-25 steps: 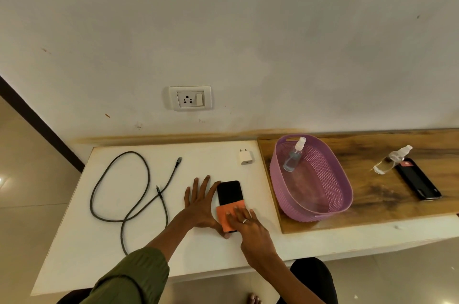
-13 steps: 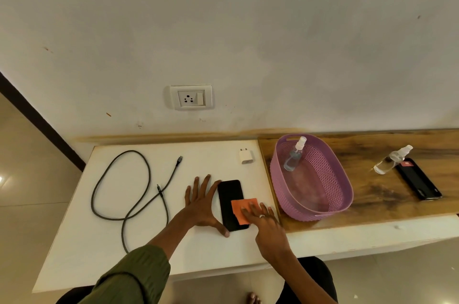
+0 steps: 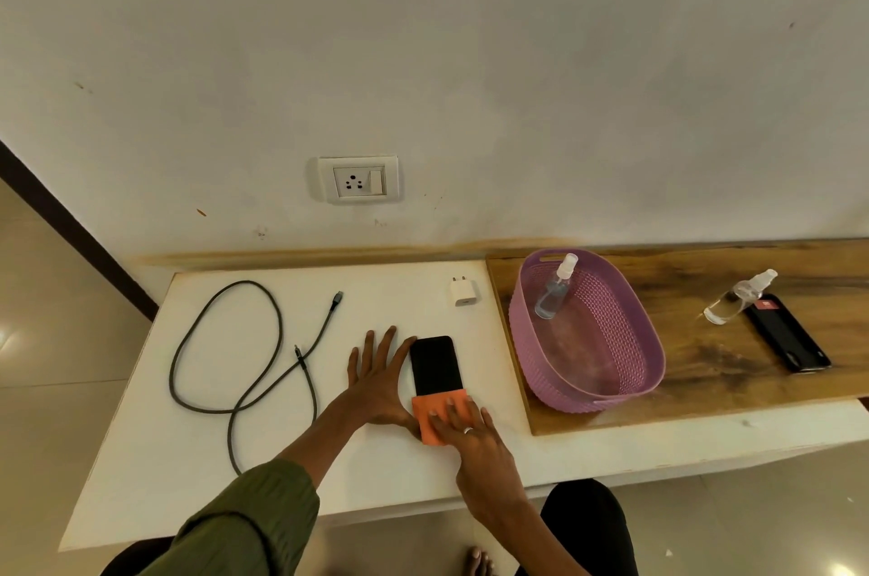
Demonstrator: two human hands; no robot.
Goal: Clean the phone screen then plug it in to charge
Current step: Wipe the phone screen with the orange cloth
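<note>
A black phone (image 3: 435, 364) lies screen up on the white table (image 3: 211, 458). My left hand (image 3: 378, 380) lies flat with fingers spread, braced against the phone's left edge. My right hand (image 3: 470, 432) presses an orange cloth (image 3: 435, 418) flat over the phone's near end, hiding that end. A dark charging cable (image 3: 244, 354) lies looped on the table to the left. A white charger adapter (image 3: 464, 292) sits near the wall. The wall socket (image 3: 358, 179) is above the table.
A purple basket (image 3: 611, 392) with a spray bottle (image 3: 554, 290) inside stands on the wooden board (image 3: 705, 387) to the right. A second spray bottle (image 3: 738, 297) and a second black phone (image 3: 786, 333) lie further right on the board.
My right hand slid the orange cloth from the phone's right edge back over its near end. My left hand stayed beside the phone.
</note>
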